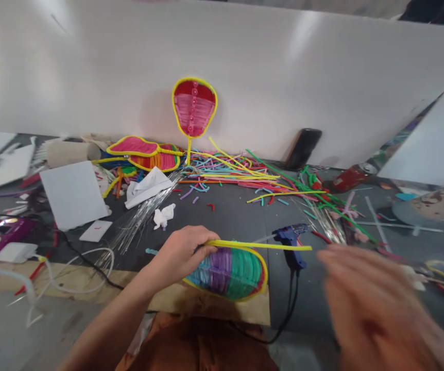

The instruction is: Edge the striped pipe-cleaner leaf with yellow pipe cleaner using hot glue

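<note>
My left hand (185, 255) is closed, pinching a yellow pipe cleaner (264, 245) between thumb and fingers at its left end. The rest of it sticks out to the right, along the upper edge of an oval panel (241, 273) with blue, purple and green pipe-cleaner rows and a yellow border. That panel lies under the same hand at the table's front edge; whether the fingers also grip it is hidden. To the right, my right hand (376, 304) is smeared by motion, apart from the panel. Between them lies a blue glue gun (290, 242).
A pink and red yellow-edged piece (194, 108) stands against the white board (90, 67). Loose pipe cleaners (241, 175), a phone (303, 148) and a red can (349, 176) sit behind. Wires (140, 214), white paper (74, 195) and a purple glue gun (3, 237) lie left.
</note>
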Demonstrator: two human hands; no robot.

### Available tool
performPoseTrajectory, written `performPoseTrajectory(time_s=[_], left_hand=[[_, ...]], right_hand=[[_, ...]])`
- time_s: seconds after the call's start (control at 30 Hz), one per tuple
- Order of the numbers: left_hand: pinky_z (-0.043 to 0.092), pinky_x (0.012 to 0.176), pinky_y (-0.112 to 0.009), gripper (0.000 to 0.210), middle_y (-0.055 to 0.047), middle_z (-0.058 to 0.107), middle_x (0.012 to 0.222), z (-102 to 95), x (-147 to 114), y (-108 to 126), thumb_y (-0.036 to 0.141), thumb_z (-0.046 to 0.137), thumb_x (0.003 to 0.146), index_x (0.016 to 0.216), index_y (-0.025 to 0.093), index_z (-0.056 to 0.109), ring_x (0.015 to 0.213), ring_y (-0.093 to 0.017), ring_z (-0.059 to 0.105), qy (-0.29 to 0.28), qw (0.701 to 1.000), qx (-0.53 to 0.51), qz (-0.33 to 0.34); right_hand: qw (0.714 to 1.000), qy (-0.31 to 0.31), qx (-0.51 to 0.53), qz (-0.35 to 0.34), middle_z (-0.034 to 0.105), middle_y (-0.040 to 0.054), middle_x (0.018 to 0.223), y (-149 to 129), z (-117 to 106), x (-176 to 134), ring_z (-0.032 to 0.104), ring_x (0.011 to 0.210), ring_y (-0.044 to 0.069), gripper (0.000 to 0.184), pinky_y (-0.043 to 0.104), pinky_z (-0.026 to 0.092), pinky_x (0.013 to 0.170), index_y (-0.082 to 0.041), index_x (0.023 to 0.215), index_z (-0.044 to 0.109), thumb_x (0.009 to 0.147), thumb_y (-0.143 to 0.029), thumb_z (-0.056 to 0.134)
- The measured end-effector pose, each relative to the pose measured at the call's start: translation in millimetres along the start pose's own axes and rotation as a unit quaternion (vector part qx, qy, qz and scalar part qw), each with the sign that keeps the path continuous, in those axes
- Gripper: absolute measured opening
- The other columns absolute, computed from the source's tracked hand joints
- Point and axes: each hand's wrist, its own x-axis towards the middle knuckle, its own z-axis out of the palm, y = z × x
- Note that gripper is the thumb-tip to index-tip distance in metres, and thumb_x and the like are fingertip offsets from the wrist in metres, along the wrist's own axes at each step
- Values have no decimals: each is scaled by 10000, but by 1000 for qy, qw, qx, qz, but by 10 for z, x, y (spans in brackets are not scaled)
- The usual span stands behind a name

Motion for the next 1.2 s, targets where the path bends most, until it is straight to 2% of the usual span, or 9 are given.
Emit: performPoseTrajectory(time_s=[0.07, 0.1, 0.2, 0.33, 0.5, 0.77, 0.9, 1.03, 1.2], left_hand=[[448, 790, -247, 136, -20, 714, 925, 9, 17, 45, 159, 544, 894, 974, 191, 648, 873, -166, 651, 0, 1000, 7, 12], [449, 796, -248, 141, -18, 713, 931, 13, 23, 64, 156, 542, 894, 981, 195, 646, 879, -165, 648, -1, 1000, 11, 18], [453, 809, -252, 155, -18, 708, 940, 28, 28, 104, 163, 531, 903, 1004, 201, 642, 892, -165, 640, -3, 999, 22, 37], [467, 799, -257, 153, -26, 708, 930, 40, 10, 111, 194, 520, 917, 1003, 193, 646, 886, -170, 637, 4, 998, 32, 45], [478, 816, -265, 220, -28, 712, 982, 61, -16, 68, 177, 526, 911, 1104, 203, 628, 911, -171, 636, 23, 997, 42, 58], [500, 774, -222, 296, -34, 719, 935, 127, -30, -29, 95, 519, 889, 1112, 213, 676, 880, -145, 647, 72, 992, 29, 101], [515, 736, -213, 281, -29, 726, 892, 133, -23, -30, 118, 519, 894, 1077, 229, 701, 842, -139, 661, 87, 992, 19, 88], [528, 752, -232, 242, -38, 736, 896, 139, -3, -12, 152, 529, 898, 1030, 223, 719, 856, -153, 671, 84, 994, 10, 66], [527, 758, -253, 210, -44, 744, 888, 131, 15, -7, 197, 528, 913, 990, 219, 723, 854, -165, 672, 81, 995, 3, 62]], right_hand=[[982, -123, -58, -128, 736, 32, 1059, -68, 147, 75, 655, 1040, 239, 315, 434, 496, 971, -267, 1085, 690, 827, -97, 627], [973, -154, -78, -155, 734, 32, 1077, -67, 247, 106, 655, 1038, 224, 263, 440, 480, 991, -254, 1073, 687, 869, -120, 590], [966, -181, -101, -153, 749, 42, 1033, 33, 506, 152, 680, 941, 202, 185, 409, 510, 918, -220, 1025, 692, 930, -191, 536], [973, -203, -52, -94, 760, 48, 949, 180, 585, 110, 693, 832, 172, 206, 311, 546, 757, -204, 1029, 689, 941, -180, 505], [979, -198, 6, -49, 752, 57, 898, 215, 541, 66, 693, 815, 169, 191, 293, 553, 746, -180, 1001, 683, 926, -141, 511], [980, -196, 37, -18, 739, 55, 919, 236, 554, 1, 684, 850, 166, 218, 293, 565, 772, -201, 1040, 677, 919, -128, 511], [980, -194, 39, -19, 730, 59, 937, 242, 556, -61, 673, 865, 173, 217, 305, 563, 775, -203, 1083, 668, 905, -154, 555], [986, -162, 28, -37, 734, 59, 907, 245, 584, -88, 667, 834, 180, 194, 315, 563, 751, -193, 1045, 681, 877, -138, 603], [989, -142, 48, -19, 746, 45, 893, 248, 617, -111, 683, 808, 163, 200, 289, 567, 734, -199, 1027, 687, 879, -109, 588]])
